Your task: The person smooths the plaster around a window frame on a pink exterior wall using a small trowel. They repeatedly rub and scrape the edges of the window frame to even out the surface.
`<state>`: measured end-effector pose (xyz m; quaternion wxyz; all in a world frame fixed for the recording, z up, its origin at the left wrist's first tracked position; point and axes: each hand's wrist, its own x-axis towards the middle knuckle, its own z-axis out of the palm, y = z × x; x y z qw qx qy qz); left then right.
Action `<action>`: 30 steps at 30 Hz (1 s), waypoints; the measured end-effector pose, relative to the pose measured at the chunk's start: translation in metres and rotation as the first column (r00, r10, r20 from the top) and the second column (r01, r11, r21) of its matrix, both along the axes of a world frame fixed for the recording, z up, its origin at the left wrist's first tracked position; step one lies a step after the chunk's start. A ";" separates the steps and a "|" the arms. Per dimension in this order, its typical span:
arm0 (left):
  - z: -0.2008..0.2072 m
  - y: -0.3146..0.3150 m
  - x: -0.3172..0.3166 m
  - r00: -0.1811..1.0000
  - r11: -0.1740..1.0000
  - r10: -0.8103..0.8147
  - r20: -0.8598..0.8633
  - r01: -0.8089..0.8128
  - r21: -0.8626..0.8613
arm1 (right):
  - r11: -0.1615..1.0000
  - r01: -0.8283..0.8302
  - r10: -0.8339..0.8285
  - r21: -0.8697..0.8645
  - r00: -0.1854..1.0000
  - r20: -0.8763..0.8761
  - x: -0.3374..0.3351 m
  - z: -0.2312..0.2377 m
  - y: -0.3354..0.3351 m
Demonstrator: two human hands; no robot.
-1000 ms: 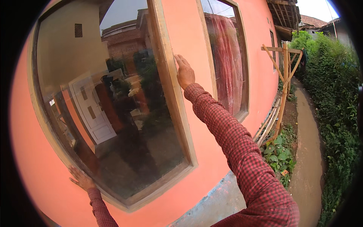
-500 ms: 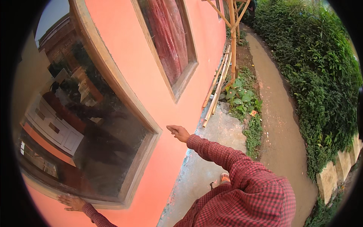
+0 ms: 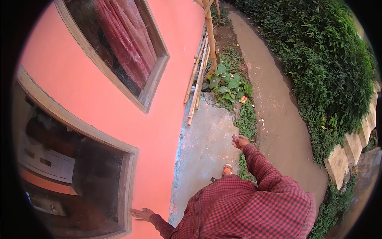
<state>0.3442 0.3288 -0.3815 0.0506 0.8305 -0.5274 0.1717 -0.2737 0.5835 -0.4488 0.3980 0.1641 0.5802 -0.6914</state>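
My left hand is open, its fingers stretched out against the salmon-pink wall, with the tips at the wooden frame of the nearer window. Dark glass fills that frame and shows reflections. My right hand hangs out over the edge of the concrete walkway, away from the wall. Its fingers are curled closed, and whatever they may hold is too small to make out. Below it, my foot in an orange-strapped sandal stands on the concrete.
Bamboo poles lie along the wall's foot, beside an upright bamboo post. Leafy plants grow at the walkway's end. A muddy path runs between the walkway and a thick hedge. Farther along the wall is a second, curtained window.
My view has shifted along the wall. My left hand has moved from beneath the nearer window to its side frame. My right hand has swung away from the wall, its fingers now curled.
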 end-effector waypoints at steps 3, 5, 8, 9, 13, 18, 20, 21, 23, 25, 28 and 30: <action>-0.079 0.015 -0.082 0.689 0.772 0.105 -0.717 0.398 0.495 | 0.997 0.004 -0.005 -0.075 1.000 -0.011 -0.050 0.019 -0.005; -0.112 0.027 -0.140 0.542 0.531 0.220 -0.811 0.631 0.566 | 0.993 0.011 -0.020 -0.120 0.997 -0.080 -0.089 0.032 0.002; -0.147 0.031 -0.171 0.510 0.396 0.276 -0.815 0.712 0.580 | 0.978 0.037 -0.059 -0.204 0.993 -0.103 -0.114 0.041 0.019; -0.163 0.022 -0.178 0.497 0.468 0.307 -0.811 0.664 0.584 | 0.968 0.043 -0.074 -0.248 0.990 -0.118 -0.126 0.049 0.020; -0.204 -0.034 -0.185 0.451 0.609 0.179 -0.874 0.647 0.458 | 0.939 0.082 -0.099 -0.335 0.994 -0.035 -0.142 0.059 0.030; -0.212 -0.068 -0.276 0.335 0.681 0.313 -0.889 0.574 0.456 | 0.898 0.118 -0.140 -0.424 0.990 -0.020 -0.188 0.074 -0.001; -0.216 -0.087 -0.313 0.355 0.630 0.295 -0.887 0.626 0.460 | 0.887 0.076 -0.122 -0.456 0.990 -0.073 -0.216 0.090 -0.024; -0.222 -0.097 -0.343 0.374 0.639 0.306 -0.875 0.601 0.480 | 0.889 0.023 -0.103 -0.458 0.983 -0.150 -0.240 0.100 -0.041; -0.229 -0.104 -0.382 0.390 0.610 0.328 -0.861 0.608 0.508 | 0.889 -0.008 -0.101 -0.459 0.972 -0.213 -0.276 0.114 -0.062; -0.238 -0.105 -0.410 0.333 0.583 0.347 -0.877 0.656 0.480 | 0.876 0.022 -0.135 -0.482 0.970 -0.201 -0.313 0.119 -0.067; -0.263 -0.129 -0.481 0.216 0.603 0.378 -0.900 0.680 0.416 | 0.869 0.061 -0.187 -0.490 0.959 -0.214 -0.387 0.140 -0.082; -0.272 -0.148 -0.516 0.157 0.615 0.395 -0.905 0.687 0.387 | 0.892 0.077 -0.214 -0.446 0.940 -0.266 -0.432 0.144 -0.075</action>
